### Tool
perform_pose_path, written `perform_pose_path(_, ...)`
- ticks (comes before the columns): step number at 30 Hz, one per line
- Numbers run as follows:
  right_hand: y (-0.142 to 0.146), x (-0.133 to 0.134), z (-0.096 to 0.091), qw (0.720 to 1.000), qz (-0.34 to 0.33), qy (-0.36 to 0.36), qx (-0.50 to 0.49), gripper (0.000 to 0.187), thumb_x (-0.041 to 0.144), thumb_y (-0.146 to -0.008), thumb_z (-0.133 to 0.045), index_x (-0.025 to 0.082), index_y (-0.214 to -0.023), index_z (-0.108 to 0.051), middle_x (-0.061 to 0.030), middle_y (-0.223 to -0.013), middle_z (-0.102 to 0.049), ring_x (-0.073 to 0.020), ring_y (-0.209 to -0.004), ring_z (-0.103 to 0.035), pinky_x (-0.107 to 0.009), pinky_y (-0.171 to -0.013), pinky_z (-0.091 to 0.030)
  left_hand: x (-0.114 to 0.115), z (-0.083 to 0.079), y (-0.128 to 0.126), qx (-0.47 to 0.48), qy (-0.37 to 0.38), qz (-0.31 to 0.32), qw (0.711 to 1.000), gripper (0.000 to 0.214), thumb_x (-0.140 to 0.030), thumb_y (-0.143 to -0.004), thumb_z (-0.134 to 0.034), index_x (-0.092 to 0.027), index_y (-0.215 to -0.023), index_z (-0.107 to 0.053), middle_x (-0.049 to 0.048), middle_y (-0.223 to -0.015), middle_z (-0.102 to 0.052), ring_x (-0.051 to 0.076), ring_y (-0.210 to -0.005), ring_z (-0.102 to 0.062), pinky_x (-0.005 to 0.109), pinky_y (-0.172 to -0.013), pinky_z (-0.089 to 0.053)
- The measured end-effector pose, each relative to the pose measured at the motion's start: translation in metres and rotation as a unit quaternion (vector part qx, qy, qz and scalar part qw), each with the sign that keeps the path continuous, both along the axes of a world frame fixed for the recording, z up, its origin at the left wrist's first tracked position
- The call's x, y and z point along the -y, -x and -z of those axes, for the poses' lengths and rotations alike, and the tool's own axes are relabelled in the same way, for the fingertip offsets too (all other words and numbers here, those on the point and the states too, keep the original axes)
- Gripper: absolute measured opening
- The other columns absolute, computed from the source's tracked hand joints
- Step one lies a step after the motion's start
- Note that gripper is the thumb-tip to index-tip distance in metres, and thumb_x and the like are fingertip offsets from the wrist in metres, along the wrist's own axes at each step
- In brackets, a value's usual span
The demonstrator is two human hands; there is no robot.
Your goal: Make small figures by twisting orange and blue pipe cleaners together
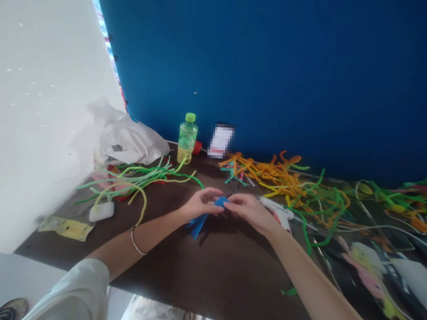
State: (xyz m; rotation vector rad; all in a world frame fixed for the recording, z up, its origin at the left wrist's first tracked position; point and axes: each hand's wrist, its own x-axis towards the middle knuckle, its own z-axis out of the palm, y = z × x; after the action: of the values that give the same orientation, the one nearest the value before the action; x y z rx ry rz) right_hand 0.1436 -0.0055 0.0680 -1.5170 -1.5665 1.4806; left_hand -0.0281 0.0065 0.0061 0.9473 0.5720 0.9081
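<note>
Over the middle of the dark table, my left hand (202,204) and my right hand (248,209) meet at a small blue fuzzy piece (221,201), which looks made of pipe cleaner. Fingertips of both hands pinch it from either side. Blue strands (197,226) hang below my left hand; whether they join the piece is hidden. Just right of my right hand lies a white glue gun (282,212). Behind the hands to the left, loose green and yellow pipe cleaners (152,176) are spread out.
A drink bottle (188,140) and a propped phone (220,140) stand by the blue wall. Orange pipe cleaners (269,174) pile up at the right, near a white cable (376,227). A white plastic bag (133,137), a white case (101,211) and a yellow packet (67,228) lie left.
</note>
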Motion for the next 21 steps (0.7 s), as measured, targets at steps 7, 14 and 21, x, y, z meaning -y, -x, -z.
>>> perform_pose_path(7,-0.0018,0.0002,-0.0003,0.995,-0.013,0.092,-0.048,0.028,0.039,-0.062,-0.070,0.013,-0.068,-0.061,0.0031,-0.054,-0.051,-0.0061,-0.050,-0.045,-0.019,-0.050,-0.034,0.0075,0.0012,-0.0019,-0.129,-0.186,-0.067,0.972,0.038,-0.029,-0.061,-0.071,-0.013,-0.094,-0.066,0.0062,-0.086,-0.060,0.010,-0.060,-0.059,0.024,-0.059,-0.048)
perform_pose_path(14,-0.0034,0.0010,-0.0011,0.993,0.025,0.081,-0.085,0.037,0.031,-0.053,-0.078,0.018,-0.081,-0.057,0.0022,-0.069,-0.058,-0.0087,-0.061,-0.054,-0.021,-0.057,-0.042,0.0051,-0.0001,0.0035,-0.182,-0.252,-0.031,0.950,0.036,-0.036,-0.070,-0.063,-0.013,-0.098,-0.064,0.0060,-0.083,-0.057,0.009,-0.054,-0.057,0.022,-0.053,-0.047)
perform_pose_path(21,-0.0078,-0.0012,0.0013,0.986,0.005,0.088,-0.138,0.028,0.039,-0.066,-0.068,0.016,-0.081,-0.061,0.0009,-0.067,-0.058,-0.0075,-0.058,-0.053,-0.021,-0.055,-0.040,0.0066,-0.0016,0.0026,-0.172,-0.263,-0.007,0.949,0.036,-0.036,-0.071,-0.061,-0.012,-0.098,-0.063,0.0049,-0.079,-0.055,0.009,-0.052,-0.057,0.022,-0.052,-0.047)
